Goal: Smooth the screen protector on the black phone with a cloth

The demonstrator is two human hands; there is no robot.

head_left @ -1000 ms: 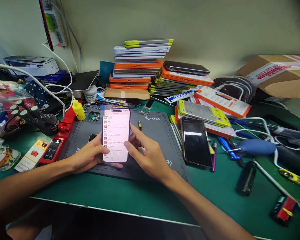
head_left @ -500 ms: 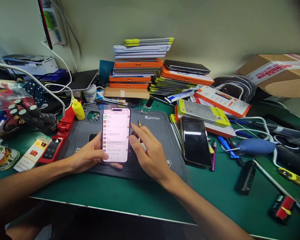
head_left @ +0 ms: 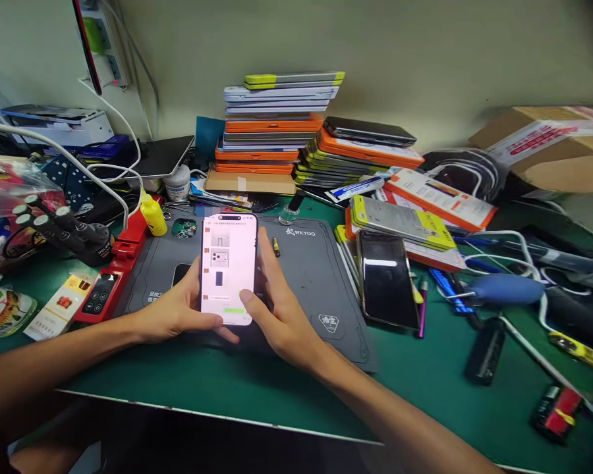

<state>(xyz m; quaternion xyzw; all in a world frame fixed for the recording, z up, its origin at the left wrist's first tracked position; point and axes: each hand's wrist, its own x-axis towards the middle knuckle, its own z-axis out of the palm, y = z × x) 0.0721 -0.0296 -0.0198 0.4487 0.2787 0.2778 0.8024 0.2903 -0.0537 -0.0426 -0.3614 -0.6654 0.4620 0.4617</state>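
A smartphone (head_left: 232, 276) with a lit screen is held upright over the dark grey work mat (head_left: 306, 289). Its screen shows a chat with several pictures and a green message bubble. My left hand (head_left: 180, 306) grips the phone's lower left side, thumb at the bottom edge and a fingertip showing beneath. Along the right side, my right hand (head_left: 281, 309) wraps the phone's edge, with its thumb on the lower right of the screen. Behind the phone, another dark phone (head_left: 180, 272) lies on the mat, mostly hidden. A small brass-coloured piece (head_left: 276, 247) lies just beyond my right fingers.
Stacked flat boxes (head_left: 271, 138) stand against the wall. A large black phone (head_left: 388, 280) lies right of the mat near a blue air blower (head_left: 501, 289). At left are a red device (head_left: 101, 296), a yellow bottle (head_left: 153, 214), a cigarette pack (head_left: 59, 308) and a screwdriver stand (head_left: 86, 240).
The phone's screen has switched from a list to a chat with pictures. My right hand has moved in from beside the phone to its edge, with the thumb now on the screen.
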